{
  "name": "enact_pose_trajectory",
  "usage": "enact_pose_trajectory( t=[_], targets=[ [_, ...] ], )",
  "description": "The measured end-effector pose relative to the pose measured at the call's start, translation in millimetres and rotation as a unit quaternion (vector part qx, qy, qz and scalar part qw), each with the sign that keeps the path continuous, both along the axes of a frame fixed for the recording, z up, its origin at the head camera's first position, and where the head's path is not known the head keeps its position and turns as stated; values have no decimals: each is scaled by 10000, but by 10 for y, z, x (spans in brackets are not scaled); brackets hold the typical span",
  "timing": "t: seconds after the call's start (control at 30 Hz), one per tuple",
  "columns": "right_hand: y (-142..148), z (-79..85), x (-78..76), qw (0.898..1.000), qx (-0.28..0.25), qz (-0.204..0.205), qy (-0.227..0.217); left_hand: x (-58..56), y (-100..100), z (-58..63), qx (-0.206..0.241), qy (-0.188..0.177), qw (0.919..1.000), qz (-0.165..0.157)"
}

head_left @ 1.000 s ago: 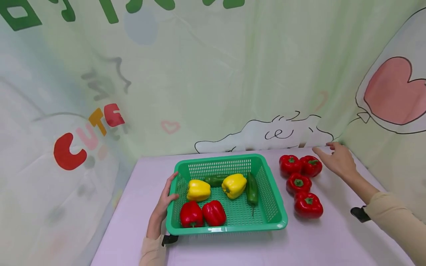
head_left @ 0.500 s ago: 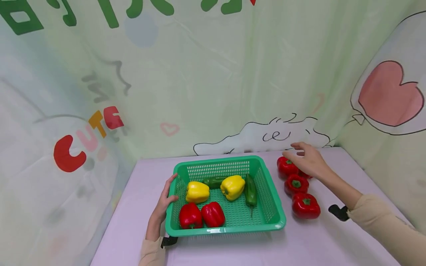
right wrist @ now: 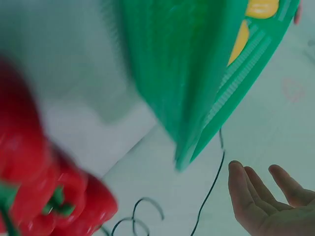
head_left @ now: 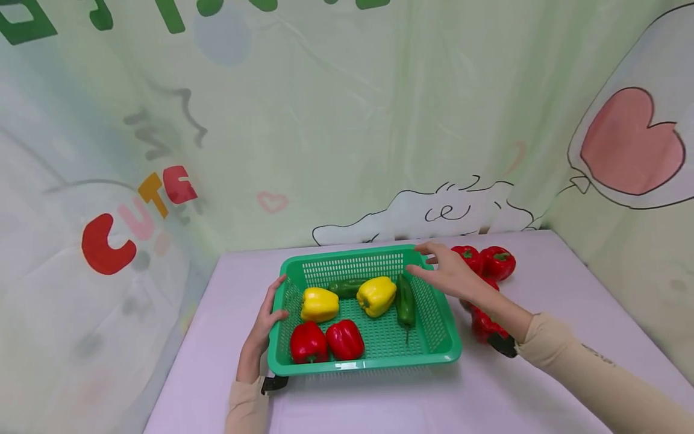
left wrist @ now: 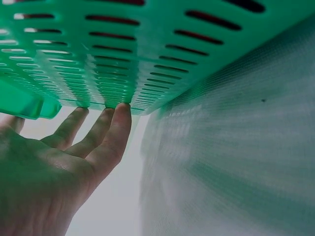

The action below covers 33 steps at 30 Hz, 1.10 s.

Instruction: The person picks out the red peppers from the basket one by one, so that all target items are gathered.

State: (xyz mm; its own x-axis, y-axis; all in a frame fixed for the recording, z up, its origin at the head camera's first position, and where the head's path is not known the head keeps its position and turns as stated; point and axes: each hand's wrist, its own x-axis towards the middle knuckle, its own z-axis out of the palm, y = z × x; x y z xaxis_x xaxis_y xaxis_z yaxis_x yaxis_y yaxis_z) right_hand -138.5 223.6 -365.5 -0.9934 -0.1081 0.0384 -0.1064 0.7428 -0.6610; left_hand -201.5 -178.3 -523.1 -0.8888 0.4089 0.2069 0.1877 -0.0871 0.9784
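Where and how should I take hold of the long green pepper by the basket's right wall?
Probably best from above, pinching across the long green pepper just stemward of its middle. It lies front to back, its far end close to a yellow pepper, while its near half has bare basket on both sides. I'd avoid the thin stem.

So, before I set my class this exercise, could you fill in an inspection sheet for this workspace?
Surface: pale lilac tabletop.
Job's things: green slotted basket holding two yellow bell peppers, two red bell peppers and two long green peppers; to its right, four loose red bell peppers, some partly hidden.
Clutter: nothing seen.
Hands: left hand touches the basket's left side; right hand, holding nothing, is near its far right corner.
Cables: nothing seen.
Surroundings: printed pale-green backdrop with cartoon drawings.
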Motion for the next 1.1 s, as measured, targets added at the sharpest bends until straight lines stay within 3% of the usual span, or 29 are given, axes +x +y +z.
enact_pose_trajectory(
  t=[0.2, 0.43, 0.6, 0.77, 0.9, 1.1],
  targets=[
    [-330, -141, -16, 9985, -45, 505, -212, 11, 16, 7, 1, 20, 10000, 95],
    [-643, -298, 117, 9904, 65, 1340, -334, 22, -6, 16, 5, -63, 10000, 35],
    [-779, -340, 254, 9881, 273, 1441, -462, 21, 8, -4, 51, -28, 10000, -8],
    [-946, -409, 301, 9864, 312, 1585, -313, -9, 11, 11, 155, 74, 9999, -19],
    [-1060, -537, 314, 9875, 94, 1542, -326, -11, 5, 9, 142, 88, 9999, 24],
    [-1202, -784, 316, 9819, -31, 1789, -614, 27, -23, -12, 88, 47, 9999, -42]
  ],
)
